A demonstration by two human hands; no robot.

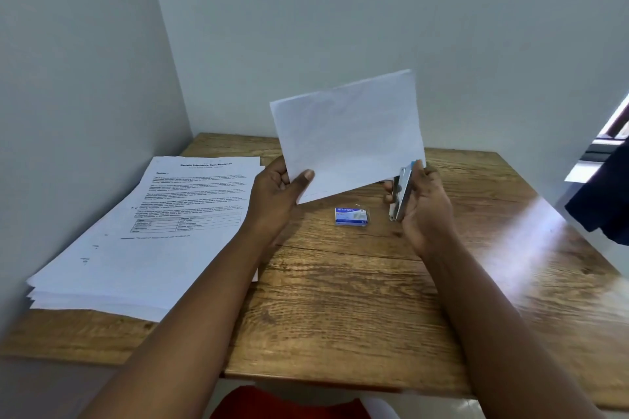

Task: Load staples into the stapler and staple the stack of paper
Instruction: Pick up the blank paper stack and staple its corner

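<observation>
Both hands up over the wooden table (357, 282). My left hand (275, 194) pinches a small set of sheets (350, 136) at its lower left corner, thumb on the near face and fingers curled behind, so the paper stands raised and tilted, blank side toward me. My right hand (425, 207) is wrapped around the stapler (403, 190), held roughly upright with its mouth up at the sheets' lower right corner; whether the corner sits between its arms or just in front I cannot tell, since paper and fingers overlap there. From the left hand, the stapler is at about 3 o'clock, across the bottom edge of the sheets. The staple box (352, 216) lies flat on the table at about 6 o'clock from the held sheets, between the wrists and touched by neither. The larger printed stack (143, 231) rests at 9 o'clock, against the wall corner. Judgement: the step in hand is stapling this corner. To do it well, I'd square the edges first, keep the left pinch firm so no sheet slips, seat the corner fully into the throat, then squeeze in one straight press. Risk: a shallow bite catches only some pages.
</observation>
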